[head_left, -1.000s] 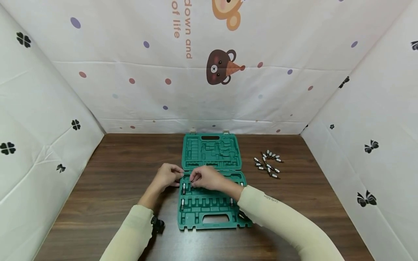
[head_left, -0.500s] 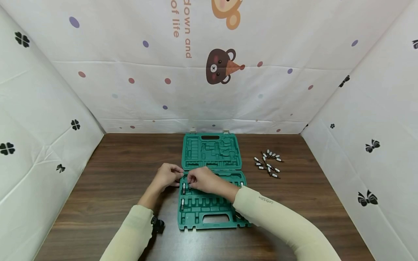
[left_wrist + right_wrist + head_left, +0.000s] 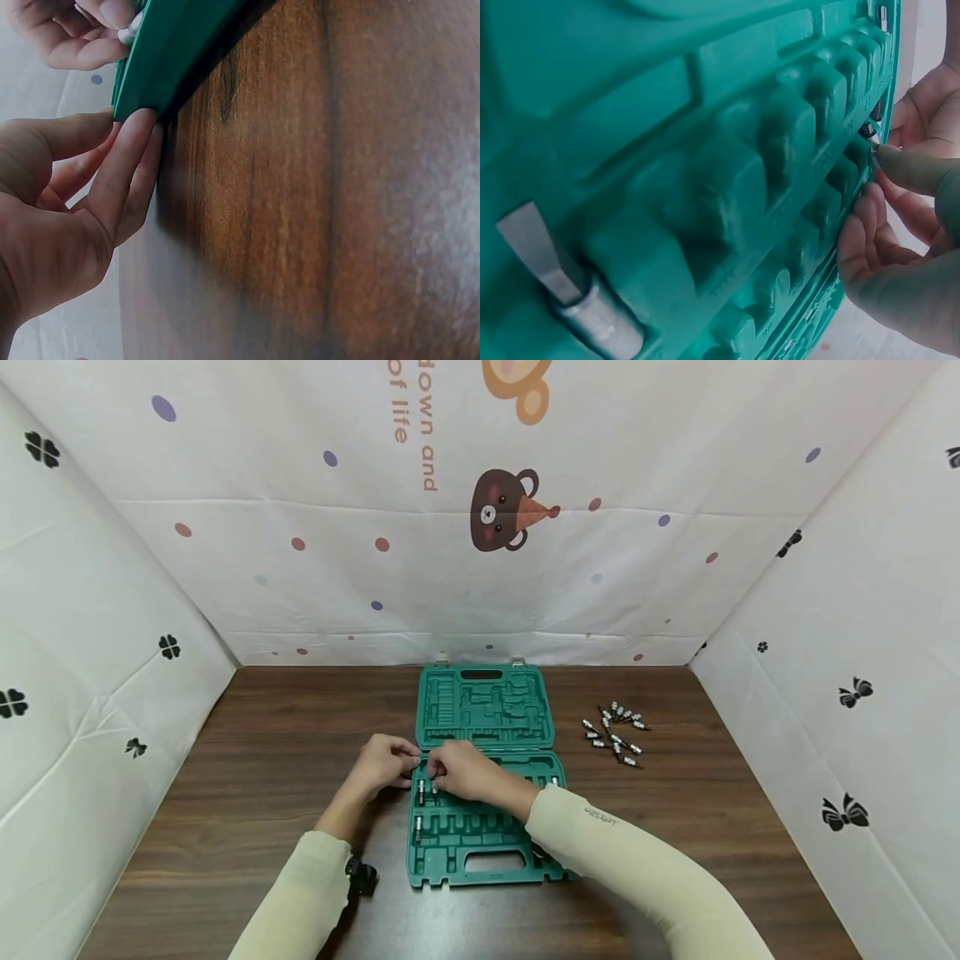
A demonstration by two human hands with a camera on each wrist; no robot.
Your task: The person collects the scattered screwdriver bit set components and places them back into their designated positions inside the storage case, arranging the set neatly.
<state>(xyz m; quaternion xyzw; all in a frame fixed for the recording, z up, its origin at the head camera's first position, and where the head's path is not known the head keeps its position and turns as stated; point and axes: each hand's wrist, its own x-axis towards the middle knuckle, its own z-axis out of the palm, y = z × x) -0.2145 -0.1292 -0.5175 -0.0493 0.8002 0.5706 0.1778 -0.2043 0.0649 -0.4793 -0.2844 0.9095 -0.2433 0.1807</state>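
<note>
A green tool case lies open on the table, its moulded lid folded back. My left hand holds the case's left edge near the hinge; in the left wrist view its thumb and fingers pinch the green rim. Over the upper-left slots, my right hand pinches a small silver bit socket with a dark end, partly hidden by the fingertips. Beside it one bit socket sits in a slot, with another below. A flat-tipped bit socket fills the right wrist view's near corner.
Several loose bit sockets lie scattered on the brown wooden table to the right of the case. A patterned white sheet hangs behind, with more sheeting at both sides. A small black device is at the left wrist.
My right hand has shifted slightly left with the bit socket, over the slots beside the seated one. The left hand stays on the case edge. The head view has tilted a little.
</note>
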